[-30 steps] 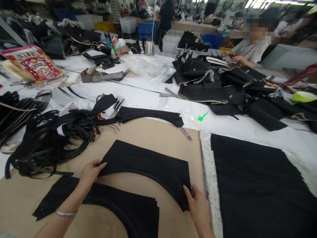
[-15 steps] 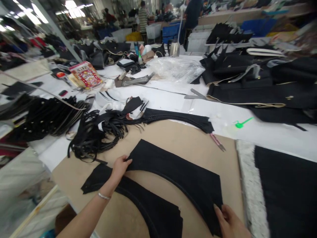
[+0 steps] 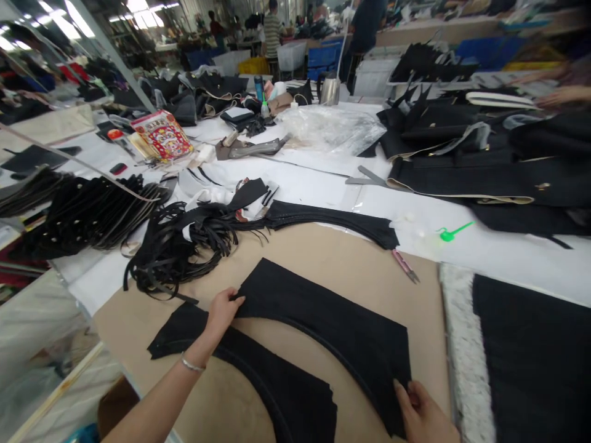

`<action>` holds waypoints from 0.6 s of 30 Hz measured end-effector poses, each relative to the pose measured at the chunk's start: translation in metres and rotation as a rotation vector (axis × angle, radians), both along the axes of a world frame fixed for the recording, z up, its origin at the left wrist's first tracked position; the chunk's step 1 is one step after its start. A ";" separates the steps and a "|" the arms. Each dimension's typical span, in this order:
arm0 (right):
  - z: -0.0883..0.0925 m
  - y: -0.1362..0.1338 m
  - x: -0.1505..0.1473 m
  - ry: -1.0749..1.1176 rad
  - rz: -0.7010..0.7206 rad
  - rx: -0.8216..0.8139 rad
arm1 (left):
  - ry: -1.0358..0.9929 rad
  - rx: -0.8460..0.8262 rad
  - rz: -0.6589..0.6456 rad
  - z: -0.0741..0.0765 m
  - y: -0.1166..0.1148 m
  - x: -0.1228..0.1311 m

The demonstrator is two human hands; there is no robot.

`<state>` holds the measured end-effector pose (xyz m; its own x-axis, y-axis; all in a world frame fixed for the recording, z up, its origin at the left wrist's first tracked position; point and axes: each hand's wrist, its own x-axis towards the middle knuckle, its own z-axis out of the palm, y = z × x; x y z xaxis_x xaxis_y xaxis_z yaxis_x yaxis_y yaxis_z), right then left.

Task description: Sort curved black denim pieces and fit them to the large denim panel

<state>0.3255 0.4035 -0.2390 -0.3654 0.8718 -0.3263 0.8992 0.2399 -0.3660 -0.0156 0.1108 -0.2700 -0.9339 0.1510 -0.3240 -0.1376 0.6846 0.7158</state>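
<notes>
A curved black fabric panel [image 3: 318,307] lies on the tan board [image 3: 221,394], its arched edge facing me. My left hand [image 3: 225,311] pinches the panel's left end between thumb and fingers. At the lower right end, my right hand [image 3: 422,409] grips the same panel, thumb on top. Below my left wrist, partly covered by it, is a second curved black piece [image 3: 281,381] with a similar arch. Beyond the panel, a stack of narrow curved black pieces [image 3: 332,220] rests at the board's far edge, with pink-handled thread snips [image 3: 405,266] by its right end.
Black straps [image 3: 180,252] lie heaped at the left, near fanned black pieces [image 3: 87,212]. A white fluffy edge [image 3: 466,351] and black sheet [image 3: 530,351] border the right. Farther off are a green tool [image 3: 455,232], clear plastic [image 3: 337,128], a kettle [image 3: 329,89] and black bag parts [image 3: 462,166].
My hands and the panel stay almost still; the right hand sits slightly farther left and higher in view. The camera view has shifted slightly. Another person's arm now shows at the far right.
</notes>
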 end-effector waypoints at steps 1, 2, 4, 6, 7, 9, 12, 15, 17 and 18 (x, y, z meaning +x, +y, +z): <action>0.003 -0.003 -0.001 -0.004 0.023 -0.016 | -0.008 -0.001 -0.015 0.001 0.000 0.001; 0.006 -0.006 -0.002 -0.001 0.043 -0.004 | -0.012 -0.007 -0.030 0.001 0.000 0.001; 0.011 -0.011 -0.003 0.025 0.078 0.054 | -0.004 -0.048 -0.062 -0.002 -0.002 0.000; 0.014 -0.014 -0.004 0.028 0.100 0.090 | 0.031 -0.134 -0.109 -0.008 -0.003 -0.002; 0.014 -0.014 -0.005 0.023 0.104 0.099 | 0.048 -0.190 -0.137 -0.011 -0.003 -0.004; 0.013 -0.014 -0.004 0.017 0.097 0.109 | 0.062 -0.301 -0.195 -0.016 -0.003 -0.005; 0.013 -0.014 -0.003 0.016 0.081 0.118 | 0.065 -0.409 -0.234 -0.016 -0.002 -0.004; 0.013 -0.015 -0.003 0.019 0.077 0.126 | 0.234 -0.433 -0.205 -0.011 0.001 0.003; 0.013 -0.015 -0.003 0.025 0.078 0.131 | 0.446 -0.414 -0.207 -0.007 0.005 0.011; 0.013 -0.016 -0.003 0.024 0.079 0.132 | 0.539 -0.374 -0.243 -0.006 0.007 0.015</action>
<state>0.3227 0.3878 -0.2263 -0.4405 0.8750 -0.2008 0.8671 0.3567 -0.3477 -0.0010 0.1176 -0.2759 -0.9331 0.3442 0.1042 0.3583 0.8650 0.3512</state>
